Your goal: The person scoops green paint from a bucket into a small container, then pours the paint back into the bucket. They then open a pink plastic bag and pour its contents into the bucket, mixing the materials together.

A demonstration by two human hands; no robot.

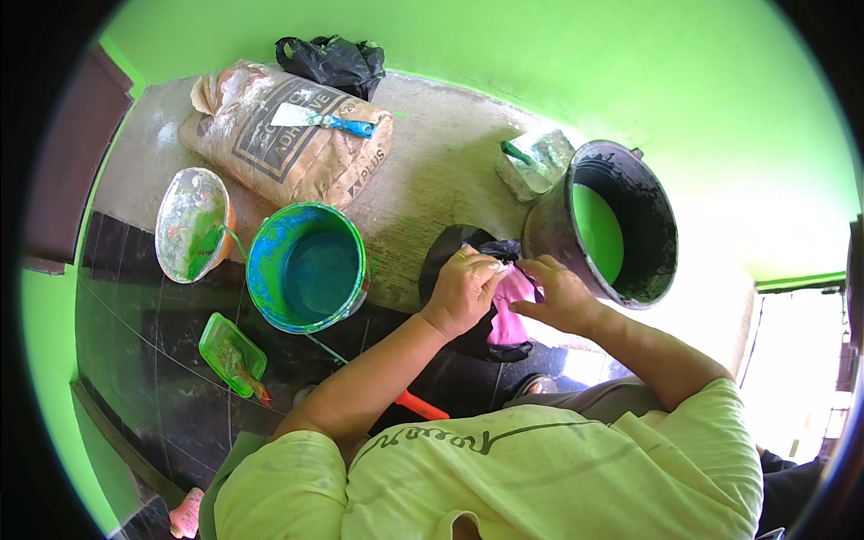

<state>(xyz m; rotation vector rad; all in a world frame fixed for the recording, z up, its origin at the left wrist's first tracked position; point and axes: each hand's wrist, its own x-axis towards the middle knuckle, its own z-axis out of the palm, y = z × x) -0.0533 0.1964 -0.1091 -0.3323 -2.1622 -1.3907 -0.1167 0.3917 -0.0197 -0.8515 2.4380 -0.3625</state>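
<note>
Both hands meet at a black plastic bag (463, 346) whose mouth shows something bright pink (511, 310), perhaps powder or cloth; I cannot tell which. My left hand (462, 292) pinches the bag's rim on the left, with a small whitish bit showing at its fingertips. On the other side, my right hand (560, 292) has its fingers and thumb closed on the rim. Just right of the bag stands a large dark bucket (643, 261) holding bright green paint (597, 236).
A paper sack (270, 153) lies far left, with a blue-handled scraper (328, 120) on it. Behind is another black bag (333, 63). Nearer stand a blue-stained bucket (264, 270), a smeared basin (193, 225) and a green tray (216, 355) with a brush. A clear tub (540, 162) sits by the wall.
</note>
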